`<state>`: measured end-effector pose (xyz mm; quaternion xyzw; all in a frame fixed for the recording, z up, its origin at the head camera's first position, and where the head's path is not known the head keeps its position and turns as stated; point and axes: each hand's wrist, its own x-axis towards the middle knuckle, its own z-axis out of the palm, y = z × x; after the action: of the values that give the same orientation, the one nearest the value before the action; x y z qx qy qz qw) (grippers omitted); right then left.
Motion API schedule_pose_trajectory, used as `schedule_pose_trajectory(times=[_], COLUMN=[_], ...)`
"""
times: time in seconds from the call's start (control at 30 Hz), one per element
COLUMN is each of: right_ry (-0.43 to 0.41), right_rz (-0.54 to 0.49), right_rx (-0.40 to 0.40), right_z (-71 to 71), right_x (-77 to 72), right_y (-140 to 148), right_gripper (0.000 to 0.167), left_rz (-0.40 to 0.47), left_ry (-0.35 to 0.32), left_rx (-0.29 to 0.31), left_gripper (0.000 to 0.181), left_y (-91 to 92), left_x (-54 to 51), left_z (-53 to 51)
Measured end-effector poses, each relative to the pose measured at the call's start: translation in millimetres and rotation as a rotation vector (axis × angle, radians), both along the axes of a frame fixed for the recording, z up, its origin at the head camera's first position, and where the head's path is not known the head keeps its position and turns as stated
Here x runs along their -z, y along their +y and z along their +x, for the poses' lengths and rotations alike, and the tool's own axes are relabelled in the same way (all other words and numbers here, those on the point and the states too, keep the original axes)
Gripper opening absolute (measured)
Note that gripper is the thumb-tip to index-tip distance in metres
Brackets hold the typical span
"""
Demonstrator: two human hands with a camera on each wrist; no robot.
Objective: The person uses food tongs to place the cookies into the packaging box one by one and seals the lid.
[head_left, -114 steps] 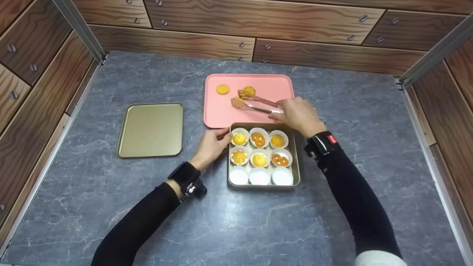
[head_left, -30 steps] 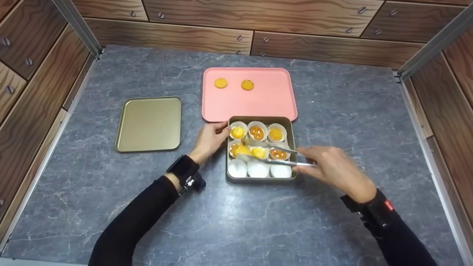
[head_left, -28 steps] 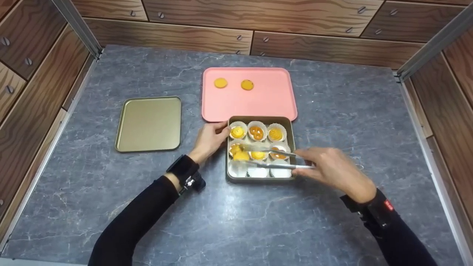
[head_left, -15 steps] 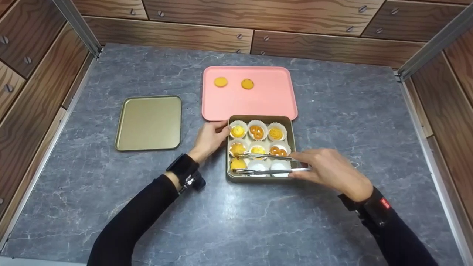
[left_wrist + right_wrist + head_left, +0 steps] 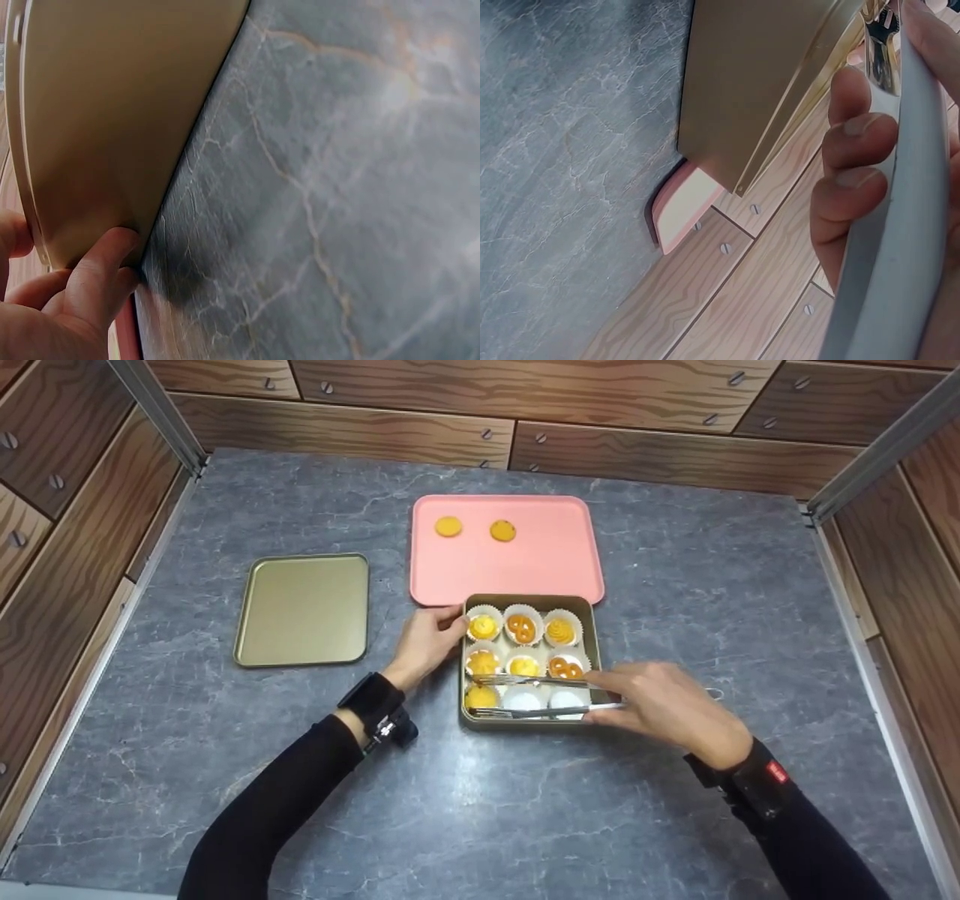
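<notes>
My left hand (image 5: 426, 649) holds the back left corner of a square gold tin (image 5: 532, 725); in the left wrist view its thumb (image 5: 105, 259) presses the wall. Metal tongs (image 5: 559, 683) are gripped in my right hand (image 5: 664, 705), which has its fingers curled round the handle (image 5: 907, 217) in the right wrist view. The tong tips, spread apart, lie on either side of a round yellow cookie (image 5: 480, 697) in the front left paper cup. Two white paper cups (image 5: 523, 698) beside it show no cookie. The cups behind hold piped, flower and pretzel-shaped cookies (image 5: 523, 628).
A pink tray (image 5: 510, 577) lies behind the tin, bearing a plain round cookie (image 5: 448, 526) and a speckled one (image 5: 502, 531). To the left lies a square gold lid (image 5: 302, 611). Wood-patterned walls (image 5: 412, 431) border the grey marbled table (image 5: 465, 810).
The tongs picked a round cookie off the pink tray, carried it to the tin and set it in the front left cup. Their tips have since spread. My left hand stayed put.
</notes>
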<state>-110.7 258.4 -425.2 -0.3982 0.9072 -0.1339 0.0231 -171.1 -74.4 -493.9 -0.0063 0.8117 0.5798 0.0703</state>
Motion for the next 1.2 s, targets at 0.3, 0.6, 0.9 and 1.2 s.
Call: schedule_pose_trajectory(times=[0.3, 0.6, 0.9, 1.2], right_ry=[-0.008, -0.081, -0.154, 0.013], right_rz=[0.006, -0.057, -0.278, -0.337], right_rx=[0.000, 0.056, 0.095, 0.231], right_z=[-1.0, -3.9, -19.1, -52.4], right_x=[4.5, 5.7, 10.7, 1.3], right_y=[-2, -1, -1, -6], right_gripper=[0.054, 0.056, 0.068, 0.051], left_rz=[-0.010, -0.001, 0.072, 0.024], left_ry=[0.060, 0.043, -0.006, 0.034], left_rx=[0.006, 0.003, -0.015, -0.007], left_gripper=[0.037, 0.039, 0.041, 0.040], left_y=[-1.1, -1.6, 0.4, 0.8], left_x=[2.0, 2.8, 3.4, 2.8], left_z=[-1.1, -1.8, 1.0, -0.8])
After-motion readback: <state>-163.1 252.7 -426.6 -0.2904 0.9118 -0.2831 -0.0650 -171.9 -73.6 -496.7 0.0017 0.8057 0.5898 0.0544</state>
